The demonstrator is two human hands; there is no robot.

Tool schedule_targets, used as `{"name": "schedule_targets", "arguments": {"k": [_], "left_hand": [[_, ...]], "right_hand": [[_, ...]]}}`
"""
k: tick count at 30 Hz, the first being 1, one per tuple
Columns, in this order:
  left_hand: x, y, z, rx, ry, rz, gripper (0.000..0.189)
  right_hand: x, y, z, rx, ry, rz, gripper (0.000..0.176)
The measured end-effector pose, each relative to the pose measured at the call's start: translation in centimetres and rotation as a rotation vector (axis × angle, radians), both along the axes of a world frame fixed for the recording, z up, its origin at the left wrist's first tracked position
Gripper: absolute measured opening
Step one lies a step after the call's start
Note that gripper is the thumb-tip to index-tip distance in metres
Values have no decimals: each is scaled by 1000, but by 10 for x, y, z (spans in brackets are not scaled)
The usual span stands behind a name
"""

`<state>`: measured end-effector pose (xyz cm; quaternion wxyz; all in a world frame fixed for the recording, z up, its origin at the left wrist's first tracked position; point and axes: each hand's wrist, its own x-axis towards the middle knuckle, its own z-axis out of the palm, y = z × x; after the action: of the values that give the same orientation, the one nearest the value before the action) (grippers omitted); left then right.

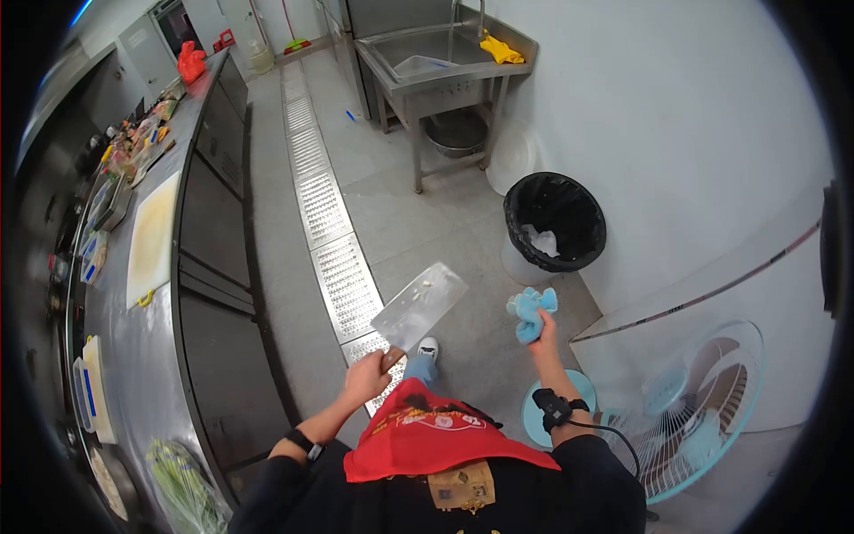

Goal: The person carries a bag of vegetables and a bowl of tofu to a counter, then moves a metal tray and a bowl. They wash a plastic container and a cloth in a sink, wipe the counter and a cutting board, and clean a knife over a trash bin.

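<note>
My left hand (366,377) is closed round the wooden handle of a cleaver (418,307). Its broad metal blade points forward over the floor, with small pale bits stuck on it. In my right hand (544,340) a bunched light blue cloth (531,313) is gripped, held up and apart from the blade. The cloth is on the near side of a bin (555,222) lined with a black bag, which has white crumpled material inside.
A steel counter (133,347) along the left carries a white cutting board (153,236) and bagged green vegetables (182,481). Ahead stands a metal sink (418,80) with a yellow cloth (501,50). A fan (689,418) is close on my right. A metal drain grate (325,209) crosses the floor.
</note>
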<state>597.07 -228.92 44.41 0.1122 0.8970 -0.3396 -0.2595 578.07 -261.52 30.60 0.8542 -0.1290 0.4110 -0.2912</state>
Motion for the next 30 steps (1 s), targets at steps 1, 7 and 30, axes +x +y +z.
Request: {"name": "schedule_targets", "arguments": {"k": [1, 7, 30], "left_hand": [[8, -18, -1, 9, 2, -29, 30], [82, -173, -7, 25, 49, -279, 30], [109, -418, 23, 326, 14, -601, 25]], "right_hand": [[-5, -7, -4, -21, -35, -8, 44], [-19, -74, -5, -153, -1, -153, 42], [152, -165, 96, -1562, 719, 382, 29]]}}
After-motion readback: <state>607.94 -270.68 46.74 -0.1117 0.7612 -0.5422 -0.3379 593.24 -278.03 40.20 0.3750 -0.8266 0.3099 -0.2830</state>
